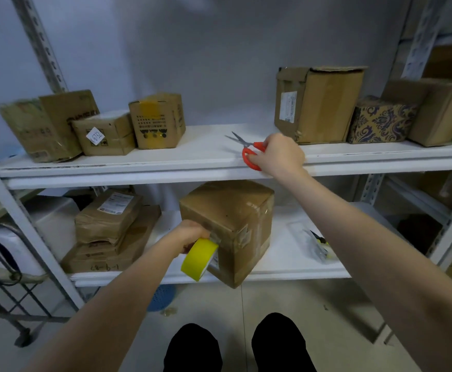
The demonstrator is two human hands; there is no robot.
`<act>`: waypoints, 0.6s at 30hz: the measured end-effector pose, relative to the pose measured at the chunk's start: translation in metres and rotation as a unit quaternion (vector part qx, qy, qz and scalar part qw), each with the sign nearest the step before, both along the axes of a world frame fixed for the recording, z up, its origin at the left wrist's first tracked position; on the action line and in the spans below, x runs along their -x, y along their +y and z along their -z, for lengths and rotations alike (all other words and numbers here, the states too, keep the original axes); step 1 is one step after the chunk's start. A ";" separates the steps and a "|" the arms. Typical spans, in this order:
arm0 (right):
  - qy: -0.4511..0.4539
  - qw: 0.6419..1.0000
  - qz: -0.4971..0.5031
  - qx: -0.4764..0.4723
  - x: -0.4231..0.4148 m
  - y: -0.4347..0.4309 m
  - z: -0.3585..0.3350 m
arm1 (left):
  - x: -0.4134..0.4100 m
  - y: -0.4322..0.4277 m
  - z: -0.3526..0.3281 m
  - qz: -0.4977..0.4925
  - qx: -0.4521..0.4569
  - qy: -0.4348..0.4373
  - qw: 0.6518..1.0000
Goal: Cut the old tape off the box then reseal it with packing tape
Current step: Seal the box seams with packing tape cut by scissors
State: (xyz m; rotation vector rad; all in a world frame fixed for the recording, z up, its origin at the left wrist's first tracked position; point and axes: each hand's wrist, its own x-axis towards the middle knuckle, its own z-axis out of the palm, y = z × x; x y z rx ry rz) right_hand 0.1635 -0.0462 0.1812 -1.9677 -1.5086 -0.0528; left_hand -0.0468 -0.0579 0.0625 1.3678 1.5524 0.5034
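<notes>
Holding scissors at 1 o'clock, well above the tape roll and box at 6 o'clock.

Curling the right grip [281, 154] round the loops of the red-handled, steel-bladed scissors [249, 149] at the front edge of the white upper shelf [192, 154], with blades slightly parted, long axis running 4 to 10 o'clock, tips aimed away from the work. Wrapping the left grip [192, 234] round the yellow roll of packing tape [199, 259] and pressing it against the near left face of the brown cardboard box [235, 216], standing corner-forward on the white lower shelf [286, 253]. No telling of any loose strand between roll and box. Judging the coming cut as needing the scissors down toward 7 o'clock from the right grip, tips swung round to the roll, leaving the nearer left grip steadying tape on the box.
</notes>
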 end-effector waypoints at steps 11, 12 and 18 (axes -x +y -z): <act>-0.123 0.952 -0.189 -0.205 0.039 -0.019 0.028 | 0.002 0.005 0.006 0.007 0.008 0.019 1.000; -0.162 0.944 -0.236 -0.163 0.046 -0.024 0.046 | 0.002 0.003 0.009 0.006 0.016 0.026 1.000; -0.215 0.949 -0.214 0.091 0.061 -0.015 0.136 | 0.010 0.004 0.025 -0.009 0.042 0.068 0.997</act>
